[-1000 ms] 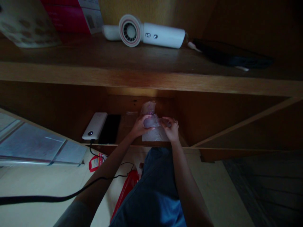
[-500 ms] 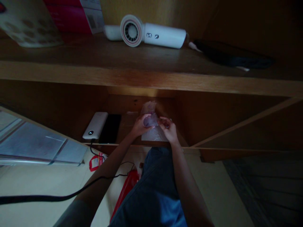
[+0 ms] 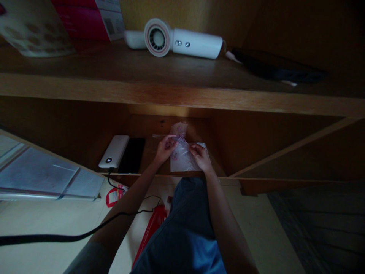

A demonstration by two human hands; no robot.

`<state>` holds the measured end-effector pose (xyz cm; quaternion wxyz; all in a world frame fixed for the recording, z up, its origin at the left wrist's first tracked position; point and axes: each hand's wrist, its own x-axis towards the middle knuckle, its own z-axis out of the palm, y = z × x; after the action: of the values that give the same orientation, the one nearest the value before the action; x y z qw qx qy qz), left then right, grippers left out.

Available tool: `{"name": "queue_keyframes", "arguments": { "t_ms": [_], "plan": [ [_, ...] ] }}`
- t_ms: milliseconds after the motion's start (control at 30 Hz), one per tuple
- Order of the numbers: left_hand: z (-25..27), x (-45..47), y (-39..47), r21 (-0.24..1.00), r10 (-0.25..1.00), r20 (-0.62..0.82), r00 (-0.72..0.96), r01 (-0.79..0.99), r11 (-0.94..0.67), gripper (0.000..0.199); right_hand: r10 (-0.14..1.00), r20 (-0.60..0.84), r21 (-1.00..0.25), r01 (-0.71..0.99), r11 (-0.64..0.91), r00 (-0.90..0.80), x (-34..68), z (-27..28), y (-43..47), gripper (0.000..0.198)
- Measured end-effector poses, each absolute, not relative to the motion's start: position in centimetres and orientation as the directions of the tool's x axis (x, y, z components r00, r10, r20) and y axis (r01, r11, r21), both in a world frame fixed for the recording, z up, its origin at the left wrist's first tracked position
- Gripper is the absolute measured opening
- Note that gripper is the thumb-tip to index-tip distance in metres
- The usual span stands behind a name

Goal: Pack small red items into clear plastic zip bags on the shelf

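Note:
My left hand (image 3: 164, 149) is closed on the left side of a small clear plastic bag (image 3: 183, 144), thumb and fingers pinched together. At the bag's other side, my right hand (image 3: 201, 156) pinches its edge between thumb and fingertips. The bag looks thin and crinkled, stretched between both hands. Beneath it lies a white sheet (image 3: 178, 166) on the lower shelf. Just behind, more clear plastic bags (image 3: 179, 128) with faint pinkish marks rest in a pile. Whether the held bag contains anything cannot be made out.
On the lower shelf to the left are a white power bank (image 3: 114, 151) with a cable (image 3: 111, 219) and a dark flat object (image 3: 132, 155). The upper shelf (image 3: 182, 89) overhangs my hands, bearing a white handheld fan (image 3: 196, 42), a pink box (image 3: 82, 19) and a cup (image 3: 42, 32).
My left hand has shifted slightly left, and the hands are a little farther apart. The plastic, rounded open before, now looks flatter and drawn out between them.

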<state>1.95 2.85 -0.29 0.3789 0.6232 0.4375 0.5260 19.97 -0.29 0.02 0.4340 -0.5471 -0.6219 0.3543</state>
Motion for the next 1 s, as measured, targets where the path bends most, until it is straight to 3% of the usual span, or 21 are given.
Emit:
{"name": "queue_keyframes", "arguments": {
  "t_ms": [133, 700, 933, 1000],
  "plan": [
    [-0.6, 1.9, 3.3, 0.958, 0.962, 0.272, 0.015, 0.088, -0.273, 0.021, 0.988, 0.142, -0.911, 0.383, 0.152, -0.052, 19.6, -0.7, 0.0, 0.023],
    [-0.9, 1.7, 3.5, 0.971, 0.971, 0.238, -0.019, 0.008, -0.238, 0.026, 0.987, 0.149, -0.917, 0.364, 0.163, -0.066, 18.9, -0.7, 0.1, 0.022],
    [-1.1, 1.0, 4.0, 0.953, 0.963, 0.063, -0.261, -0.271, -0.136, 0.029, 0.983, 0.132, -0.890, 0.422, 0.174, -0.128, 18.7, -1.1, -0.1, 0.014],
    [-1.2, 0.7, 4.2, 0.948, 0.964, 0.036, -0.262, -0.295, -0.116, 0.029, 0.979, 0.127, -0.859, 0.476, 0.188, -0.158, 18.6, -1.1, -0.2, 0.017]
  ]
}}
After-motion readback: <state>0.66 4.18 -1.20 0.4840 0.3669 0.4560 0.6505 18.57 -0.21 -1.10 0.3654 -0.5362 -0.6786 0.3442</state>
